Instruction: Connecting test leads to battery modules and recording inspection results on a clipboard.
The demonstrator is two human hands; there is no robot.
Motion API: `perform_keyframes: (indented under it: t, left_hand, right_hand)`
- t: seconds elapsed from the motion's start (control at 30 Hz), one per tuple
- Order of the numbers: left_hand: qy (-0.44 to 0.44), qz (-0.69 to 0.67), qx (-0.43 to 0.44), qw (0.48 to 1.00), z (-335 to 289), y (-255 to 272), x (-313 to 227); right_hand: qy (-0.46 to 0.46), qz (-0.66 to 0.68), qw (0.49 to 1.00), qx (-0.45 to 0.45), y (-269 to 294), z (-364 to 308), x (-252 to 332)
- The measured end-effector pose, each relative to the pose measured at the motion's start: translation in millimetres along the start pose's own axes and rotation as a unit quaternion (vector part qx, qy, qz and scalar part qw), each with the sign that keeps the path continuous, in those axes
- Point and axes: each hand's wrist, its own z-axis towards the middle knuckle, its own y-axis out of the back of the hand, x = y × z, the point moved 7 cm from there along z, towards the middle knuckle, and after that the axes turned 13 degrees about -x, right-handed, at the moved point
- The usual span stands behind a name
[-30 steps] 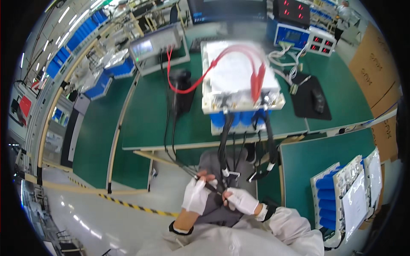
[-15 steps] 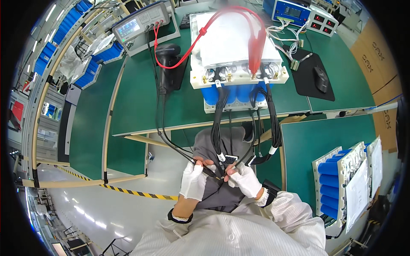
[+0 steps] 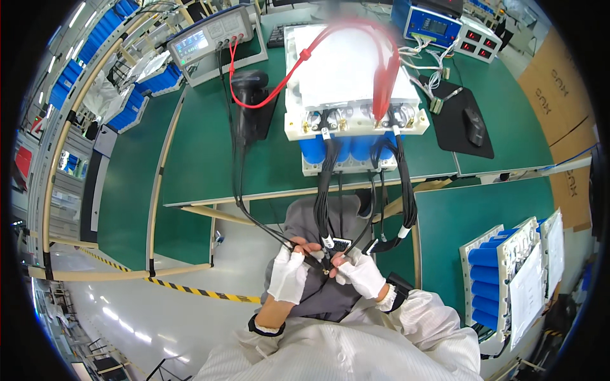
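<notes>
My left hand (image 3: 290,272), in a white fingerless glove, is closed on a black test clip (image 3: 311,259) whose lead runs up to the bench meter (image 3: 206,39). Its tip meets a small metal cable end (image 3: 326,272) over my lap. My right hand (image 3: 361,273), gloved the same way, pinches a thin black cable (image 3: 365,233) near that end. Ahead, a battery pack (image 3: 312,150) with blue cells sits on the green bench. A red test clip (image 3: 383,95) is on one of its front terminals. Black wire bundles (image 3: 325,184) hang from the pack, with white connectors beside my fingers.
A black handheld scanner (image 3: 248,105) stands left of the pack. To the right lie a computer mouse (image 3: 474,127) on a dark mat and a blue instrument (image 3: 434,26). More blue-celled packs (image 3: 486,279) stand on the right-hand table. A pipe-framed bench (image 3: 130,190) is at left.
My two hands have come slightly closer, and the clip tip and cable end are now together. The meter's display reading has changed. The view has shifted slightly.
</notes>
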Motion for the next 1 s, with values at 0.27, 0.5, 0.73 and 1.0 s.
perform_keyframes:
  t: [0.27, 0.5, 0.73, 1.0]
  left_hand:
    - [0.015, -0.011, 0.000, 1.000, 27.6, 26.5, 9.5]
    - [0.021, 0.106, 0.010, 0.994, 52.1, 48.6, 34.8]
    - [0.034, 0.129, 0.032, 0.991, 58.0, 46.9, 38.5]
    - [0.030, 0.144, 0.042, 0.988, 56.9, 41.1, 36.7]
  right_hand:
    - [0.246, 0.024, 0.938, -0.241, 50.7, 1.7, 51.1]
    - [0.503, -0.062, 0.721, -0.472, 130.0, -22.4, 194.1]
    - [0.468, -0.351, 0.441, -0.680, 183.8, -1.3, 302.4]
    - [0.323, -0.449, 0.504, -0.663, 202.8, 25.5, 300.9]
